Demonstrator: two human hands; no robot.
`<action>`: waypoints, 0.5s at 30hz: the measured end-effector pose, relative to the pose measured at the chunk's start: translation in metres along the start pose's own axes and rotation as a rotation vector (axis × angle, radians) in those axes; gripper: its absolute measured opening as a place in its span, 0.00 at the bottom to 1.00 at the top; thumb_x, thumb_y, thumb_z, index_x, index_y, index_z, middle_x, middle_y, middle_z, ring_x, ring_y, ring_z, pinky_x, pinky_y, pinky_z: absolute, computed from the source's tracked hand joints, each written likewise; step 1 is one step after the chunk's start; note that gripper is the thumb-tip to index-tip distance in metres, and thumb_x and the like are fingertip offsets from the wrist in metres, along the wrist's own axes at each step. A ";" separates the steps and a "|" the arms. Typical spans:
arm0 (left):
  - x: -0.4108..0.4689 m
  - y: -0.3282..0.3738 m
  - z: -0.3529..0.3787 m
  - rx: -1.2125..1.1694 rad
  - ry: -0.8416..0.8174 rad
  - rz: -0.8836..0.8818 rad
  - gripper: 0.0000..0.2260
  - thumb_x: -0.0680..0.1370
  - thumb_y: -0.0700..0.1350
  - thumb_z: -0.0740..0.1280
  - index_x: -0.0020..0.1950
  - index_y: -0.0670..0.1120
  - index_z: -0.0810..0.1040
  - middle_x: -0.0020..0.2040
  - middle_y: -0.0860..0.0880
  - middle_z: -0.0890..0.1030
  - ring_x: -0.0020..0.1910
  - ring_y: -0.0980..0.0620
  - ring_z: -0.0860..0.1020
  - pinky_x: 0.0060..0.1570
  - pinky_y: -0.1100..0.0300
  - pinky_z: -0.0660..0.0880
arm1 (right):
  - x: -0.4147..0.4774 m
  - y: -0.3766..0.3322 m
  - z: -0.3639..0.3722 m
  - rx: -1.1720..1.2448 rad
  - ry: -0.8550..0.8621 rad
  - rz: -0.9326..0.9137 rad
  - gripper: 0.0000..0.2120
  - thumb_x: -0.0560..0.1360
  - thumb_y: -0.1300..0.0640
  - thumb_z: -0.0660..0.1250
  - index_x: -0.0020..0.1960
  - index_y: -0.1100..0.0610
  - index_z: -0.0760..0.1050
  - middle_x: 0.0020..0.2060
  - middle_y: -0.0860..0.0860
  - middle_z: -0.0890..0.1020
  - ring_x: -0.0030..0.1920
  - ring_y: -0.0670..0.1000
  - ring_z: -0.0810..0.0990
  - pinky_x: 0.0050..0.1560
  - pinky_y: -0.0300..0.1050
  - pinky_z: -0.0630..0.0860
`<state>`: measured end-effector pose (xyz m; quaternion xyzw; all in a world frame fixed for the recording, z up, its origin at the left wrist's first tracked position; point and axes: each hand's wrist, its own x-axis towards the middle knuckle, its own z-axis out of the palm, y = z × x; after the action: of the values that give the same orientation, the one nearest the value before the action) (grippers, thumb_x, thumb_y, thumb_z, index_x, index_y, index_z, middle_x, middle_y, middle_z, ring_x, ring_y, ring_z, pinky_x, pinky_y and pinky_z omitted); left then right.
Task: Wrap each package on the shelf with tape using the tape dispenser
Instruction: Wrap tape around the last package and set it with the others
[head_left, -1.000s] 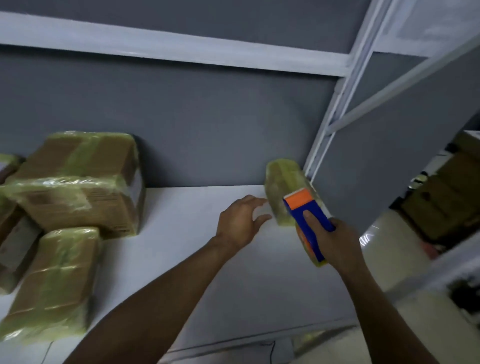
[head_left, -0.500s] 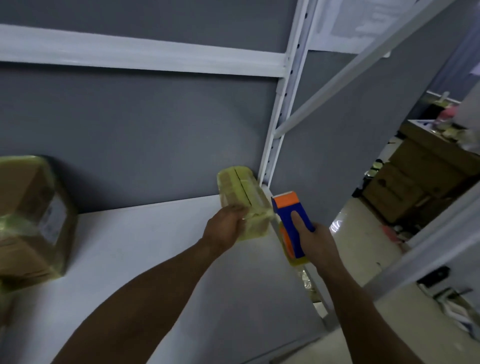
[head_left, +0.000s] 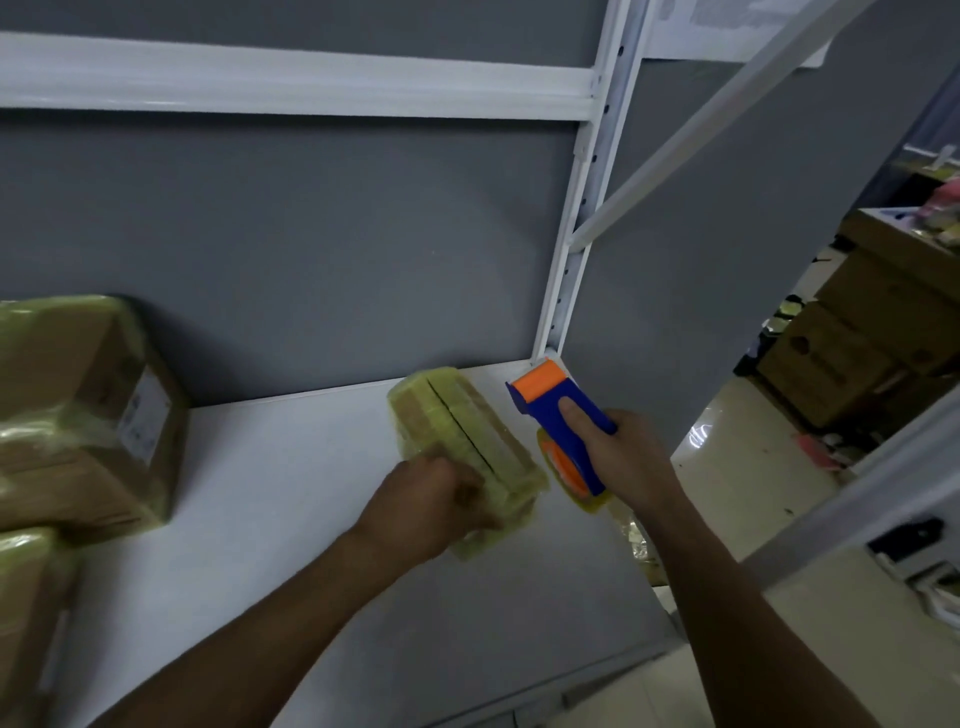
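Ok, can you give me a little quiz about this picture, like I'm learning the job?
1. True or false: the right hand holds the tape dispenser.
2. What grips the small package? A: the left hand. B: nobody.
3. Fill in: the dispenser's roller is ___.
Key: 1 true; 2 A; 3 orange.

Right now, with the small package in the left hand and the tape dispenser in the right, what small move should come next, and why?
Probably bring the tape dispenser leftward until its orange roller meets the small package. The right hand grips the dispenser beside the package, not touching it, while the left hand grips the package's near end, and a dark seam shows along its top.
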<state>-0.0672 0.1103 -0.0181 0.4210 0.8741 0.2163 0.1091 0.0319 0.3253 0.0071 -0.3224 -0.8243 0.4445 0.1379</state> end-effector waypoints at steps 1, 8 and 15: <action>0.003 -0.004 -0.003 -0.122 0.027 0.000 0.12 0.76 0.60 0.72 0.52 0.54 0.86 0.48 0.58 0.85 0.45 0.58 0.80 0.44 0.65 0.75 | -0.001 0.001 0.001 -0.005 0.000 -0.002 0.26 0.79 0.35 0.64 0.37 0.56 0.76 0.26 0.49 0.79 0.28 0.49 0.79 0.37 0.44 0.75; 0.042 -0.075 0.006 0.056 -0.037 -0.045 0.41 0.69 0.82 0.45 0.79 0.67 0.55 0.82 0.60 0.47 0.82 0.50 0.46 0.76 0.37 0.49 | -0.005 -0.006 0.000 0.013 0.031 -0.066 0.27 0.78 0.35 0.67 0.34 0.57 0.74 0.24 0.49 0.76 0.26 0.48 0.76 0.36 0.45 0.73; -0.003 -0.049 0.011 0.306 0.144 0.016 0.35 0.73 0.76 0.47 0.72 0.61 0.73 0.65 0.52 0.75 0.63 0.46 0.70 0.60 0.45 0.65 | -0.011 -0.039 0.009 0.051 -0.084 -0.134 0.29 0.78 0.35 0.67 0.37 0.61 0.80 0.28 0.54 0.81 0.27 0.48 0.79 0.33 0.40 0.74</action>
<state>-0.0950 0.0834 -0.0505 0.4230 0.8990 0.1111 -0.0207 0.0196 0.2971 0.0350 -0.2442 -0.8374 0.4683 0.1408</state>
